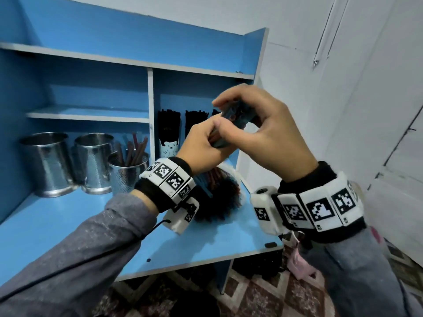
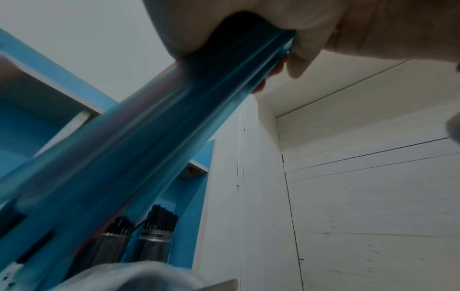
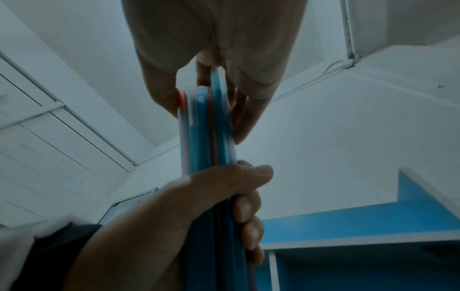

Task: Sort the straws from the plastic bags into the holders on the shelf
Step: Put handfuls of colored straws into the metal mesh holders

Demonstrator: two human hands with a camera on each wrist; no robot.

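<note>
A bundle of blue and red straws [image 1: 230, 121] is held up in front of the blue shelf [image 1: 68, 225], between both hands. My left hand [image 1: 211, 136] grips the bundle around its middle; in the right wrist view its fingers [image 3: 246, 214] wrap the straws [image 3: 206, 133]. My right hand [image 1: 229, 109] pinches the upper ends from above, thumb and fingertips [image 3: 161, 98] on either side. Below the hands lies a white plastic bag [image 1: 233, 171] with more dark, red and blue straws [image 1: 219, 197]. Three steel holders stand at the left: two [image 1: 49, 163] [image 1: 93, 161] with no straws showing and a smaller one [image 1: 128, 172] with reddish straws.
A bear-printed cup [image 1: 169, 147] and clear jars [image 2: 154, 244] of black straws stand in the right compartment behind the hands. An upright divider [image 1: 150, 110] separates the compartments. A white wall and door [image 1: 366, 110] are on the right, patterned carpet [image 1: 263, 294] below.
</note>
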